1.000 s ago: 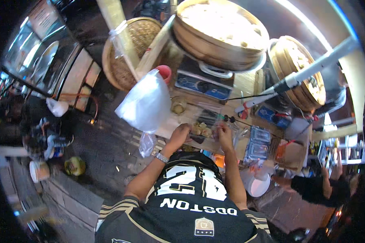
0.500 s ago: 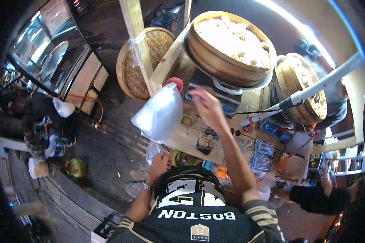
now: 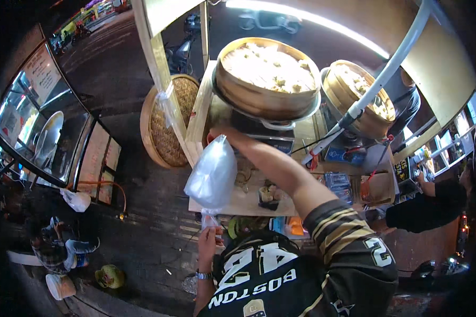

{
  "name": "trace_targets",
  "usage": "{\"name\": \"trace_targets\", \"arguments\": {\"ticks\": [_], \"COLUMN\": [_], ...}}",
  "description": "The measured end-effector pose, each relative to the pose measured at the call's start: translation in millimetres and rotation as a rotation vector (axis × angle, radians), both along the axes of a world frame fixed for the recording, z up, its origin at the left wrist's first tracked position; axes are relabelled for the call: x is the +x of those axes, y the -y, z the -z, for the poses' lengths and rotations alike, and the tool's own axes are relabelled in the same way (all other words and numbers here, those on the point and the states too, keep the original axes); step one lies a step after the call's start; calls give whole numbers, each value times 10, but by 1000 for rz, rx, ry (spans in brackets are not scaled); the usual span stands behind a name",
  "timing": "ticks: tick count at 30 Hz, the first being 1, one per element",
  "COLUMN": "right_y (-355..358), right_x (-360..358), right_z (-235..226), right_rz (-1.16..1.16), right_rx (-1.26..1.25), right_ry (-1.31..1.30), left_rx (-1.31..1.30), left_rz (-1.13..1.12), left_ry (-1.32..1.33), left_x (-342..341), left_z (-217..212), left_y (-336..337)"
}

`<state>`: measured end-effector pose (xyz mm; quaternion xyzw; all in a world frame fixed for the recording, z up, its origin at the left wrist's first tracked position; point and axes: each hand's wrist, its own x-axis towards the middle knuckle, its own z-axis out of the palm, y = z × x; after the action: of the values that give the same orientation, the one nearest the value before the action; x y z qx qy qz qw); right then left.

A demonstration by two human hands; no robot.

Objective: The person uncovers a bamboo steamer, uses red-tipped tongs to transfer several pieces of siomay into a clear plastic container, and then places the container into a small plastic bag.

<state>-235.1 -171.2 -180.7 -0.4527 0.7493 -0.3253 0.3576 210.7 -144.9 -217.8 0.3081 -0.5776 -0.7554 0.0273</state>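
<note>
Bag stretched between my two hands, over the near left corner of the wooden stall counter [image 3: 202, 113].

Two round bamboo steamers stand on the counter's far side: the large one [image 3: 267, 79] open and full of pale dumplings, the smaller one [image 3: 360, 100] toward the right edge. One woven round lid [image 3: 166, 124] leans against the counter's left edge. The single clear plastic bag [image 3: 212, 177] hangs with its long axis near vertical, top tilted slightly away from me toward the large steamer. My right arm reaches up and forward, and my right hand [image 3: 219, 136] pinches the bag's top. My left hand [image 3: 209, 240], wristwatch on, is raised low and close to my chest, fingers closed on the bag's gathered bottom end.
</note>
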Motion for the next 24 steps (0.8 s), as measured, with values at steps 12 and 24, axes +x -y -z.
{"name": "trace_targets", "arguments": {"ticks": [12,24], "right_y": [-172,-59], "right_x": [-55,301], "right_z": [70,-274], "right_rz": [280,126], "right_rx": [58,-123], "right_ry": [-503,-691], "left_rx": [-31,-51], "left_rz": [11,86], "left_ry": [-9,-31], "left_x": [97,-12], "left_z": [49,-37], "left_y": [99,-6]}}
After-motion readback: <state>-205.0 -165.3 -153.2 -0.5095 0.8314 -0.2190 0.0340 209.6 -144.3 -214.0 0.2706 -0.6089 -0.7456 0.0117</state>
